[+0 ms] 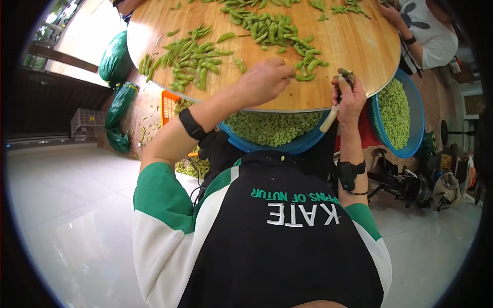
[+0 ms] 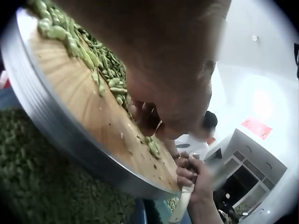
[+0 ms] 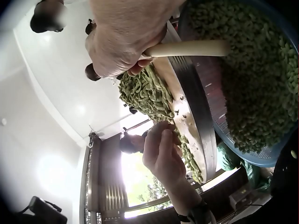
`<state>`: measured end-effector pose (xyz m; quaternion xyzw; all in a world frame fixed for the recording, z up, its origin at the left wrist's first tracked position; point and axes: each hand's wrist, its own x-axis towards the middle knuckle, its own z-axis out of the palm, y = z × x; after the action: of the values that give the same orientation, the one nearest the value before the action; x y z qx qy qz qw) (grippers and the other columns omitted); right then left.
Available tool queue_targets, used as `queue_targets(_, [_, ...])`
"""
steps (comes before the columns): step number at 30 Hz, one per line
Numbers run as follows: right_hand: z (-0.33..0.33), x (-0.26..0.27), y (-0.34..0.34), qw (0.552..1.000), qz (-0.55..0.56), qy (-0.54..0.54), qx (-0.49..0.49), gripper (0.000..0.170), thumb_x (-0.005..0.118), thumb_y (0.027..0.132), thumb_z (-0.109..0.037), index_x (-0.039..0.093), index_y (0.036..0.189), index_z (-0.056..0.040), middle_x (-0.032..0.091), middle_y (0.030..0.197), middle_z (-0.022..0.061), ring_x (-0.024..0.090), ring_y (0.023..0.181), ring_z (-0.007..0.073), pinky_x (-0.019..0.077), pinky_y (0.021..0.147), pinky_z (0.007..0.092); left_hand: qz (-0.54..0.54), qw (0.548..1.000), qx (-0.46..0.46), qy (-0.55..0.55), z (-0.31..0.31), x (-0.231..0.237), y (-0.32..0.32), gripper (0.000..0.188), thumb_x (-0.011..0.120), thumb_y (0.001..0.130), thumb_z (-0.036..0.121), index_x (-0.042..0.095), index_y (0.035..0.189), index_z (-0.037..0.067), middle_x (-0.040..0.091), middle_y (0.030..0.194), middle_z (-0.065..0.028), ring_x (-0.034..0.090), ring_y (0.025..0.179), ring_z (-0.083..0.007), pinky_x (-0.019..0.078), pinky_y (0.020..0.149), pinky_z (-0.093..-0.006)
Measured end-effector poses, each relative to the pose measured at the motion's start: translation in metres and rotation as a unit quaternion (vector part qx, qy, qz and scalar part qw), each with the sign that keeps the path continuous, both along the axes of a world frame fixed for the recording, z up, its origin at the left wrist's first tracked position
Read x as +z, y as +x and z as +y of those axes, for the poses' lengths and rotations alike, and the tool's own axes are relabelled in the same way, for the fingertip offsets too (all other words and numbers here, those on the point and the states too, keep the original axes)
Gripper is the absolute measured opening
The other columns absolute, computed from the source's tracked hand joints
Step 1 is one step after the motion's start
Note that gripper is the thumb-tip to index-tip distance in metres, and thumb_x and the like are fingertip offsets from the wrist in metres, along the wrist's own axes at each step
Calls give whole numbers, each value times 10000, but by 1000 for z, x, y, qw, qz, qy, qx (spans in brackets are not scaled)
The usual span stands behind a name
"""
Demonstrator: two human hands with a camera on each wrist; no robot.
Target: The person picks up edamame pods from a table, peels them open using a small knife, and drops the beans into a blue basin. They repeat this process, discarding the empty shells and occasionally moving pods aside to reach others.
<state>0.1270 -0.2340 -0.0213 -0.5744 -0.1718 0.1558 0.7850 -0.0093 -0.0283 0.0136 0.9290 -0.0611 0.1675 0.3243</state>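
Note:
My left hand point(image 1: 264, 81) is over the near part of the round wooden table point(image 1: 354, 46), its fingers bent and their tips beside a few green bean pods point(image 1: 306, 66). I cannot tell whether a pod is between those fingers. At the table's near right edge my right hand point(image 1: 350, 97) grips a tool by curled fingers. Its smooth pale handle point(image 3: 191, 48) sticks out below the fist, and something dark shows above the thumb; its working end is hidden. One pile of pods point(image 1: 192, 59) lies left of the left hand, another pile point(image 1: 267, 28) beyond it.
Under the table's near edge, a blue basin point(image 1: 292, 148) holds shelled green beans. Another blue basin point(image 1: 418, 120) of beans stands at the right. An orange basket point(image 1: 168, 107) and green sacks point(image 1: 115, 59) are on the left. Another person point(image 1: 429, 36) sits at the far right.

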Motion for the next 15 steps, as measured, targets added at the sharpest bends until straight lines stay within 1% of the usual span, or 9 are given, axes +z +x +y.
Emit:
queue_targets(2, [2, 8, -6, 999, -5, -41, -11, 220, 542, 904, -70, 558, 1116, -15, 597, 754, 28, 451, 492, 45, 343, 404, 189, -18, 1000, -4, 11, -4, -9, 9, 130, 581, 823, 125, 584, 906, 25, 561, 859, -169, 569, 829, -373, 458, 704, -468])
queue_targets(4, [1, 13, -10, 997, -26, -72, -23, 217, 531, 935, -95, 564, 1129, -4, 596, 751, 49, 470, 476, 66, 357, 397, 195, 2, 999, 42, 14, -10, -11, 15, 138, 614, 823, 122, 573, 904, 17, 546, 854, -155, 559, 815, -369, 455, 684, -442])
queue_targets(5, [1, 13, -11, 997, -25, -68, -15, 231, 516, 952, -124, 548, 1151, -12, 582, 738, 39, 464, 477, 60, 357, 399, 191, -3, 999, 35, 17, -15, -12, 17, 138, 614, 823, 122, 573, 904, 17, 546, 854, -155, 559, 815, -369, 455, 684, -442])
queue_targets(8, [4, 13, -14, 998, -34, -44, -12, 247, 508, 954, -151, 508, 1153, -4, 551, 719, 29, 436, 471, 53, 354, 399, 190, -3, 998, 54, 32, -26, -13, 21, 149, 622, 816, 134, 557, 868, 11, 534, 842, -160, 557, 823, -372, 453, 688, -447])
queue_targets(9, [4, 15, -16, 999, -31, -33, 12, 232, 498, 969, -186, 490, 1136, -24, 532, 728, 18, 421, 488, 41, 344, 419, 178, 4, 997, 72, 37, -30, -14, 24, 163, 628, 802, 144, 558, 873, 15, 526, 849, -158, 557, 829, -375, 456, 695, -452])
queue_targets(11, [3, 13, -16, 998, -36, -37, 19, 215, 498, 969, -188, 488, 1119, -35, 528, 733, 13, 417, 502, 35, 338, 429, 173, 7, 995, 88, 46, -31, -15, 28, 178, 635, 788, 153, 559, 879, 20, 517, 856, -156, 557, 835, -379, 459, 702, -457])
queue_targets(13, [2, 16, -17, 998, -37, -42, 42, 163, 504, 964, -176, 497, 1074, -56, 524, 745, 3, 414, 543, 19, 327, 458, 163, -8, 995, 95, 12, -30, -13, 30, 188, 648, 767, 120, 557, 894, 14, 555, 855, -162, 575, 791, -362, 476, 677, -423])
queue_targets(14, [1, 15, -15, 998, -40, -40, 42, 163, 504, 964, -176, 497, 1074, -56, 524, 745, 3, 414, 543, 19, 327, 458, 163, -11, 995, 96, 15, -28, -10, 29, 188, 648, 767, 120, 557, 894, 14, 555, 855, -162, 575, 791, -362, 476, 677, -423])
queue_targets(15, [0, 14, -13, 997, -37, -49, 56, 188, 503, 964, -166, 505, 1099, -35, 529, 740, 5, 410, 506, 22, 328, 434, 169, 43, 990, 110, -77, -25, -4, 26, 193, 657, 752, 96, 561, 896, 11, 573, 825, -145, 588, 750, -318, 481, 656, -392])
